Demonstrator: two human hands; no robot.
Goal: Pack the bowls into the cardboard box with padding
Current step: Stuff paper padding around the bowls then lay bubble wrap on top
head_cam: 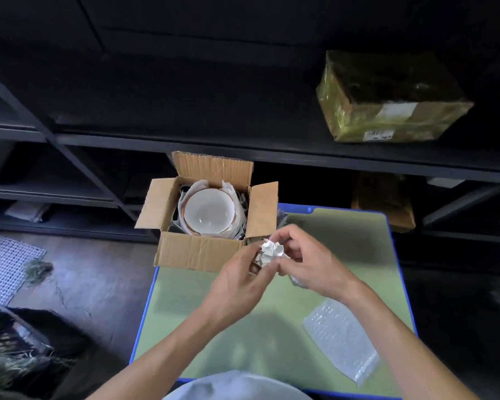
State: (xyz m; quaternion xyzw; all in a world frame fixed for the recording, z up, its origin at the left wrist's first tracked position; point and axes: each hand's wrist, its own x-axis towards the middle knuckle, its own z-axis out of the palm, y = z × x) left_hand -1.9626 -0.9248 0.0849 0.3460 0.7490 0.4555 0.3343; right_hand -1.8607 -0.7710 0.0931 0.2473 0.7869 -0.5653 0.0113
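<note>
Left hand (243, 280) and right hand (306, 258): both pinch crumpled paper wad (270, 251) | wad: light, soft, compressible | bowl (210, 210) in cardboard box (202, 251): fragile, lift by rim.

The bowl (209, 211) and paper (198, 186) fill the box (197, 249), leaving narrow corner gaps.

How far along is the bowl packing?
Done: a white bowl sits in the cardboard box, white paper around it. In hand: the left hand and right hand pinch a crumpled paper wad near the box. Left, likely: tucking the wad in, using the bubble wrap lying on the table, closing the open flaps.
</note>
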